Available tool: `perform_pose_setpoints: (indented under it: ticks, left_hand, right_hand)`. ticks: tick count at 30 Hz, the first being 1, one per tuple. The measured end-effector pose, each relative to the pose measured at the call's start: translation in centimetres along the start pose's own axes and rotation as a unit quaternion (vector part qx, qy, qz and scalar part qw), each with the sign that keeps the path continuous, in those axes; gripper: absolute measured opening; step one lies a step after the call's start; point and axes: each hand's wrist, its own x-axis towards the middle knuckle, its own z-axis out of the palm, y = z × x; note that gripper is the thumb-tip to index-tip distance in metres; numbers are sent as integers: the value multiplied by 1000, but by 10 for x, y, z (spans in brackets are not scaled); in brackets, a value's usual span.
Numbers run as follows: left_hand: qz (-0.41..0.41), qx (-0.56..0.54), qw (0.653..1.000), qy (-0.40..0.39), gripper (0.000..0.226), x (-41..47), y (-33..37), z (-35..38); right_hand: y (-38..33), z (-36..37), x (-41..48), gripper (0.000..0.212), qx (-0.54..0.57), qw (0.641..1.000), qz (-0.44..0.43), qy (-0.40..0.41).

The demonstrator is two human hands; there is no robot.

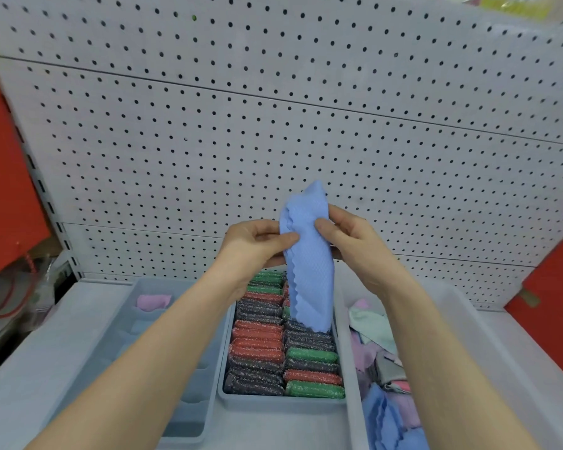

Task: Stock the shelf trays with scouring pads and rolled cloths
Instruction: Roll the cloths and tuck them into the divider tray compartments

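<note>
— Where are your hands?
— Both arms reach forward, raised above the middle tray (pixel 283 403). Your left hand (pixel 254 241) pinches the blue cloth (pixel 309 264) at its left edge, and your right hand (pixel 348 237) grips its right side.
— And the cloth?
— Hanging lengthwise between them, over the scouring pads (pixel 257 339).

I see my left hand (pixel 257 241) and right hand (pixel 348 241) pinching a blue cloth (pixel 309 264) upright before the pegboard (pixel 273 125), its lower end over the middle tray (pixel 283 405) packed with scouring pads (pixel 257 344), one pink rolled cloth (pixel 153 302) in the left tray (pixel 184 431), loose cloths (pixel 387 368) in the right tray (pixel 347 352)
</note>
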Motion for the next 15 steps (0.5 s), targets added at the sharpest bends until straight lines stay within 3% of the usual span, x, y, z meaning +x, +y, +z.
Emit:
perform_pose_setpoints:
  ticks: [3, 7, 11, 15]
  left_hand:
    - [35, 7, 999, -4, 11, -1, 2, 0]
    - [106, 25, 994, -16, 26, -2, 6, 0]
    - [162, 71, 984, -4, 53, 2, 8, -3]
    - [201, 101, 974, -4, 57, 4, 12, -7]
  right_hand:
    - [3, -1, 0, 37, 50, 999, -2, 5]
    - [4, -1, 3, 24, 78, 996, -40, 27]
    - [-3, 0, 3, 50, 65, 995, -76, 9]
    - [-4, 0, 2, 56, 72, 995, -71, 4]
